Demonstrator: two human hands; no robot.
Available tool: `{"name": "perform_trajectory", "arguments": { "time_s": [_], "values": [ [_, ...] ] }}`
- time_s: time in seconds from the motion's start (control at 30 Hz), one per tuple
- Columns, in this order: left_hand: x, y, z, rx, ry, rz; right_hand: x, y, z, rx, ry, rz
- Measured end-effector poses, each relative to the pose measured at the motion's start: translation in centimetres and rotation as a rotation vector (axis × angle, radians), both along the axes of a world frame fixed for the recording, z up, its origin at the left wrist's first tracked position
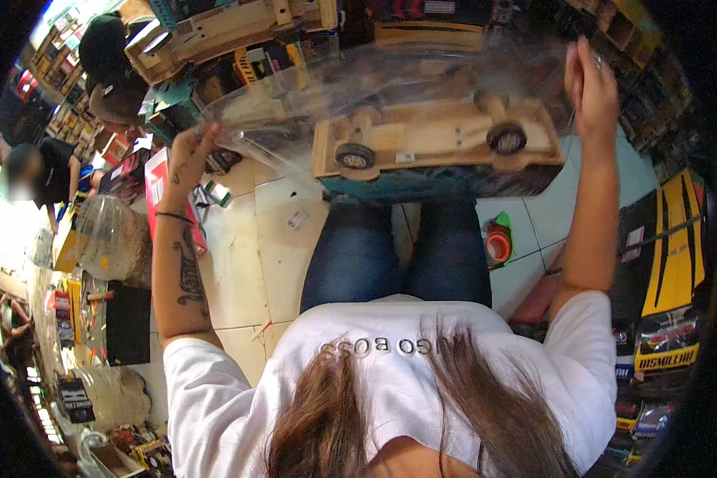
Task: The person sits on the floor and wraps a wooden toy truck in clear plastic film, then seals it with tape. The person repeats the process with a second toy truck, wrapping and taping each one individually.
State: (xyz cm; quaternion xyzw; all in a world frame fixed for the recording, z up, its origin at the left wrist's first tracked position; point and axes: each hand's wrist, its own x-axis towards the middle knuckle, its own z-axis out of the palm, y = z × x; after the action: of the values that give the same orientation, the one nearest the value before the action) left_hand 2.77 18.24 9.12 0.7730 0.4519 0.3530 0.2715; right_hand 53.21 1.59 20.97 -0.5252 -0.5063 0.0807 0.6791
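**A:** What is the person holding up over their lap?

**B:** A clear plastic bag (390, 88), stretched wide between both hands, with a wooden toy truck (434, 135) inside it, wheels facing the camera. The truck lies centre, just beyond the knees of the blue jeans (398, 255).

**A:** And the hands?

**B:** The left hand (187, 155), on a tattooed forearm with a thin black wristband, pinches the bag's left edge, fingers closed narrowly on the film. The right hand (591, 88) is raised at the far right, fingers curled round the bag's other edge.

**A:** What lies around them?

**B:** Pale floor tiles (275, 231) below; a red-and-green toy (498, 243) on the floor right of the legs; a yellow-and-black boxed toy (677, 247) at the right edge; another wooden toy (231, 32) far left above the bag; a second person in dark clothes (44, 175) at the left.
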Motion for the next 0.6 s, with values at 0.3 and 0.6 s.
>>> {"name": "perform_trajectory", "arguments": {
  "time_s": [0.3, 0.6],
  "values": [
    [14.4, -3.2, 2.2, 0.3, -0.463, -0.361, -14.0, 2.9, 17.1, -0.41, -1.026, 0.11],
    [27.0, -9.4, 1.2, -0.165, -0.621, -0.585, -17.5, 8.3, 2.4, -0.429, -1.516, 0.423]
  ]
}}
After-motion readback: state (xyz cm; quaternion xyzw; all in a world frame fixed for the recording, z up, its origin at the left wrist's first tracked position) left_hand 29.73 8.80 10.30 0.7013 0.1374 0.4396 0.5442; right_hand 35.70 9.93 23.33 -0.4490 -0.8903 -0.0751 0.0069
